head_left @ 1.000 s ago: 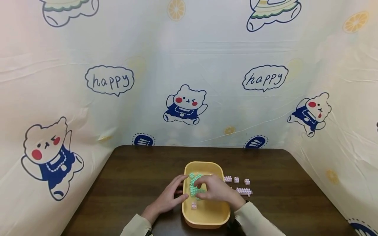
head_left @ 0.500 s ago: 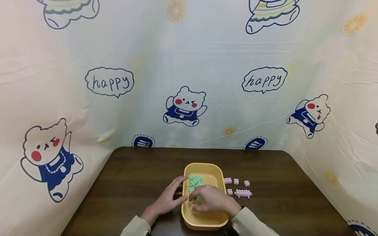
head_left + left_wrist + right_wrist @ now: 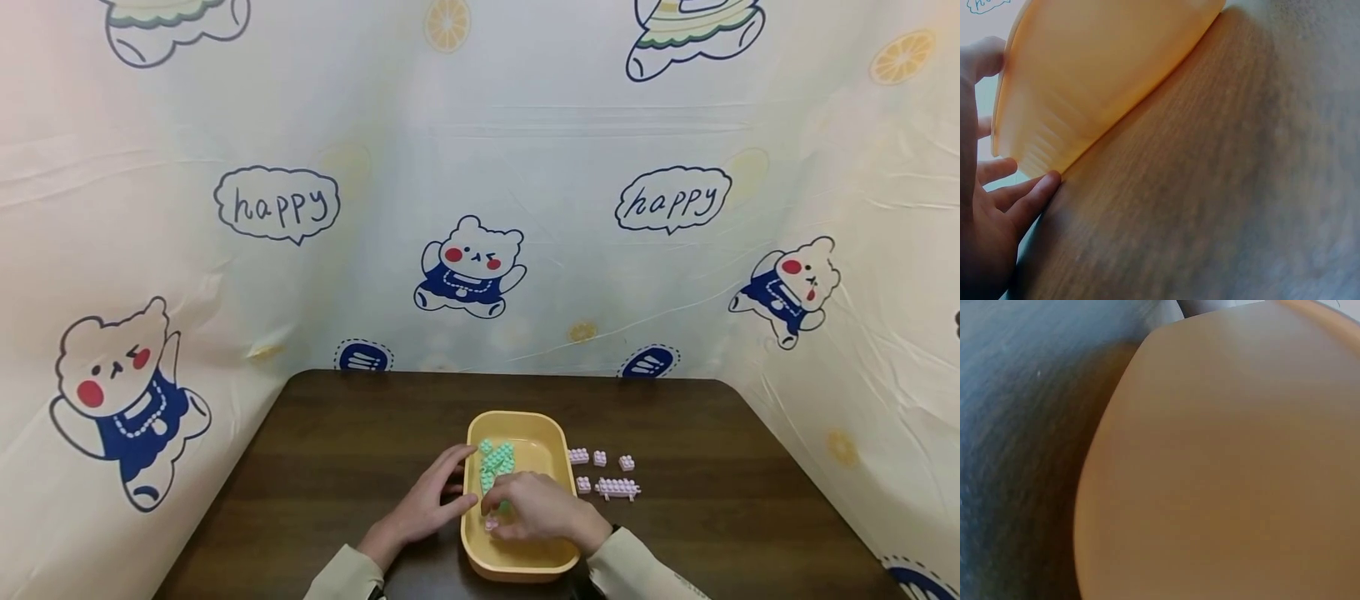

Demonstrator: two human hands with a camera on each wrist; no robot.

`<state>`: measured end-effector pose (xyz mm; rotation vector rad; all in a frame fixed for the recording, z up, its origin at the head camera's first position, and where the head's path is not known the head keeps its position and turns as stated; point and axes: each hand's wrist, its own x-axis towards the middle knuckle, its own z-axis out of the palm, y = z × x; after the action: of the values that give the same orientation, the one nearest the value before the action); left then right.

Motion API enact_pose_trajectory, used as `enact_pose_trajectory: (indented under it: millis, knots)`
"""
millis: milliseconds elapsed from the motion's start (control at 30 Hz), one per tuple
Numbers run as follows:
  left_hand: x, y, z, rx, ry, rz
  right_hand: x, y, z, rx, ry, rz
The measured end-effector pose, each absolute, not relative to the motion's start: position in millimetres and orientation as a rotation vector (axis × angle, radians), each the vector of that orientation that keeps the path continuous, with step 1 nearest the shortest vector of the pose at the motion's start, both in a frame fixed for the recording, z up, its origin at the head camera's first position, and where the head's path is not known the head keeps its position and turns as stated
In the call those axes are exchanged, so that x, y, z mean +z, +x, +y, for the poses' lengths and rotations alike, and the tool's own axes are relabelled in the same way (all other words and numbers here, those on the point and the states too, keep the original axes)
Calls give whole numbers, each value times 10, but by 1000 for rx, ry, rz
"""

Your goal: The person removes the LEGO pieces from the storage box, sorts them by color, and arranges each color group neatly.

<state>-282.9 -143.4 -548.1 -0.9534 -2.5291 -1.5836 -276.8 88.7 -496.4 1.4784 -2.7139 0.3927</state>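
Observation:
A yellow plastic box [image 3: 525,567] stands on the dark wooden table. In it lie several mint-green toy bricks [image 3: 497,460], heaped along the left side. My right hand [image 3: 536,504] reaches into the box in the head view, thumb and index finger pinching a small pink toy brick [image 3: 491,523]. My left hand [image 3: 431,498] rests against the box's left side, fingers spread and fairly straight. In the left wrist view, its fingers [image 3: 1038,194] touch the box wall [image 3: 1091,69] low down, near the table. The right wrist view shows only the box's outer wall [image 3: 1229,456], no fingers.
Right of the box, several loose pink bricks [image 3: 600,458] lie on the table [image 3: 360,433]. Below them is a longer pink brick piece [image 3: 618,488] with bits sticking out at its ends. A printed cloth [image 3: 480,125] hangs behind and at both sides.
My right hand has moved from over the green bricks toward the near part of the box and taken the pink brick between thumb and finger. My left hand has stayed in place.

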Motion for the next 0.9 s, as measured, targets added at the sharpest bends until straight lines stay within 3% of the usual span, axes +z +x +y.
enact_pose_trajectory:
  millis: [900]
  knots:
    - [-5470,-2835,-1427,-1585,-948,-2542,-4997,-2761,871,410,1512,-2687]
